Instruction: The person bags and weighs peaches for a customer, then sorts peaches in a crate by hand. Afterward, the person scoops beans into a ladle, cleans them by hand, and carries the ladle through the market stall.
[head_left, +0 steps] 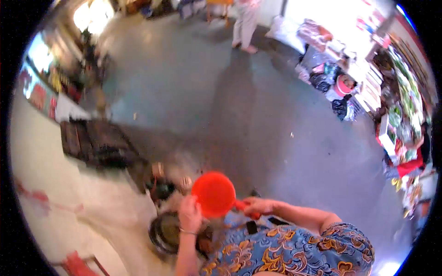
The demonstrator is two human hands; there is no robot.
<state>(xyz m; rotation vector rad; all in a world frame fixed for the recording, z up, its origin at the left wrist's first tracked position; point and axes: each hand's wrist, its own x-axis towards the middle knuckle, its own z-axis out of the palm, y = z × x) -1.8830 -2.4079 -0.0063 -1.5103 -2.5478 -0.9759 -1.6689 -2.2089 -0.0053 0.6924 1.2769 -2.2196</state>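
Observation:
A round red plastic dipper (pixel 214 194) with a short handle is held in front of my body. My right hand (pixel 258 207) is closed around its handle. On the other side, my left hand (pixel 189 214) is at the dipper's rim, its fingers up against the edge; a bracelet circles that wrist. Blur hides how firmly the left fingers press. Below my left hand, a dark round basin (pixel 156 234) stands low, partly covered by my forearm. What is inside the dipper, if anything, does not show.
A person (pixel 244 27) stands across the grey floor (pixel 184 78). A dark piece of furniture (pixel 99 142) is to the left, by a pale wall (pixel 41 156). Along the right lie bags, a pink bucket (pixel 343 86) and crates of greens.

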